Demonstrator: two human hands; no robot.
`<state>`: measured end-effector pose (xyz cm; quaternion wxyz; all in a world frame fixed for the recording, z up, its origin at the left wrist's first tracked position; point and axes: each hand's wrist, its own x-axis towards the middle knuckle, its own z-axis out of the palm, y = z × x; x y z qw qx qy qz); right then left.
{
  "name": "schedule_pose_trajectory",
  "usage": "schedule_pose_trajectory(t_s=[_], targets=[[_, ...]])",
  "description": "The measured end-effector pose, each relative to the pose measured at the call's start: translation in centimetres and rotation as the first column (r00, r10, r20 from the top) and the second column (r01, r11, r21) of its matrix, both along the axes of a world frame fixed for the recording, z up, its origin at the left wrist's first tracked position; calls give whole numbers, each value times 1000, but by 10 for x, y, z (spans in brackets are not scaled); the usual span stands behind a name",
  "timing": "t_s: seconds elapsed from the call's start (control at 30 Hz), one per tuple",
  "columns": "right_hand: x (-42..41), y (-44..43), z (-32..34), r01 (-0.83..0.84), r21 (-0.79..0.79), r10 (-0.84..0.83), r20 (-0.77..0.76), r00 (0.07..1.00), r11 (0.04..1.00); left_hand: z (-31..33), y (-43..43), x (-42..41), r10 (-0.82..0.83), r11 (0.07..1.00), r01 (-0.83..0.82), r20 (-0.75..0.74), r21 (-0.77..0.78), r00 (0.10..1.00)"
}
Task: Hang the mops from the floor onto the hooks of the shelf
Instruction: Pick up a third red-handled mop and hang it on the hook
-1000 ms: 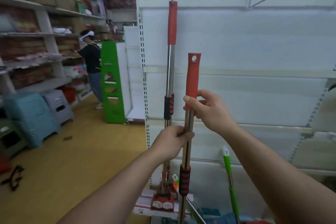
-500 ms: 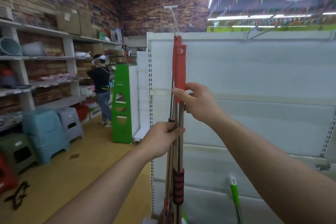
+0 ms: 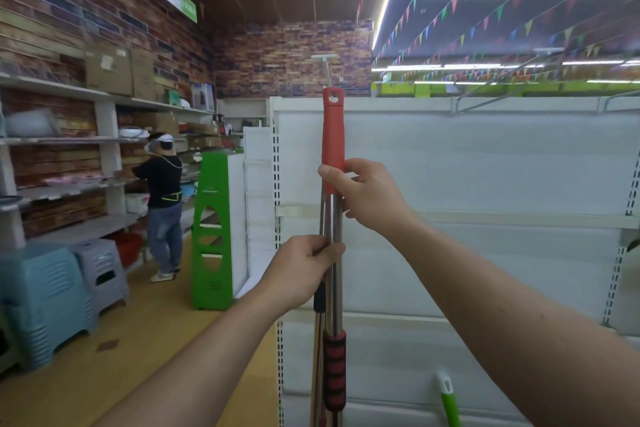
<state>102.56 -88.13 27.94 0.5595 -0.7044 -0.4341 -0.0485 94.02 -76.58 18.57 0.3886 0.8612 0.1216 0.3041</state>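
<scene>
The right hand (image 3: 372, 196) is curled round the bottom of the red grip (image 3: 333, 139) of the mop (image 3: 333, 222), thumb across the front. Below it, the left hand (image 3: 301, 270) is wrapped round the steel shaft, so both hands hold the one mop upright in the middle of the frame. Since a second ago the mop has been lifted. Its grip then stood level with the middle of the white shelf (image 3: 450, 163), beside another mop that already hung there. Now the hanging hole (image 3: 333, 99) at its tip reaches the shelf's top edge, just under the thin wire hook (image 3: 326, 71) that rises above it. The held shaft has also slid in front of that hung mop (image 3: 319, 298), of which only a sliver and a dark collar show at lower centre. Judging by this, the lift is nearly done and what remains is to thread the hole onto the hook. Whether the hole is already touching the wire cannot be told. At the lower right a green-handled mop (image 3: 448, 399) stands low against the shelf, likely still waiting. At the left a person (image 3: 162, 191) stands on the yellow floor (image 3: 138, 340) facing other shelving.
</scene>
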Motion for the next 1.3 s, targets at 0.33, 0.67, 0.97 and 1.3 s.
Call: schedule_pose_trajectory(t_s=[0.33,0.67,0.97,1.3], targets=[[11,32,16,52,37,-52,1,999,998,15,35,16,-45,999,43,45,32,998],[27,48,11,65,41,-64,-15,998,997,13,49,32,-54,998,52,43,45,998],[45,63,-1,69,25,-68,-34,997,997,3,58,45,-67,998,68,31,-11,997],[65,75,-2,92,27,-91,-36,995,995,-1,69,71,-100,994,102,49,-48,994]])
